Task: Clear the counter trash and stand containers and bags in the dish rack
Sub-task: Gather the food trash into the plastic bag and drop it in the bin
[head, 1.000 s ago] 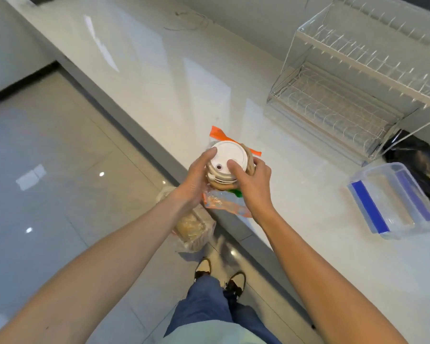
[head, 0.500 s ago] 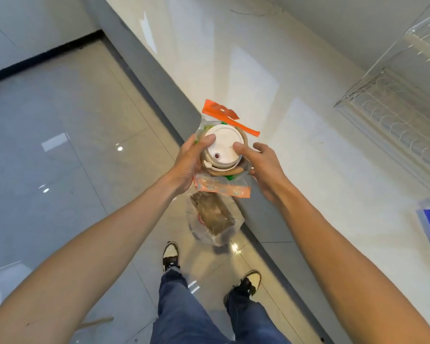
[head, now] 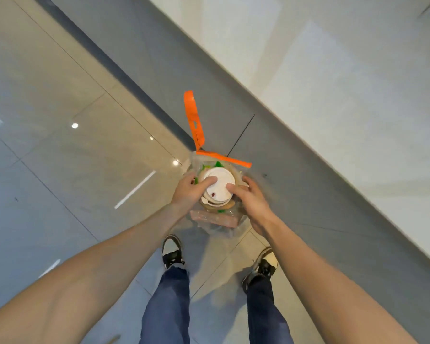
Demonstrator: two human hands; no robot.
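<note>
A bundle of trash [head: 217, 187] is held over the floor, just off the counter's front: a brown paper cup with a white lid, green scraps and a clear plastic bag with orange strips [head: 194, 120]. My left hand [head: 189, 191] grips its left side, thumb on the lid. My right hand [head: 250, 197] grips its right side, thumb touching the lid's edge. Below the bundle a clear bag on the floor [head: 219, 227] is mostly hidden by it. The dish rack is out of view.
The white counter [head: 345, 83] runs diagonally across the upper right, with its grey front [head: 296, 170] dropping to the glossy tiled floor [head: 60, 145]. The person's legs in jeans and two shoes [head: 173, 252] stand directly beneath the hands.
The view has tilted down and left; the dish rack and blue-lidded box have left the frame. Both hands carried the trash bundle off the counter edge to above the floor bag.
</note>
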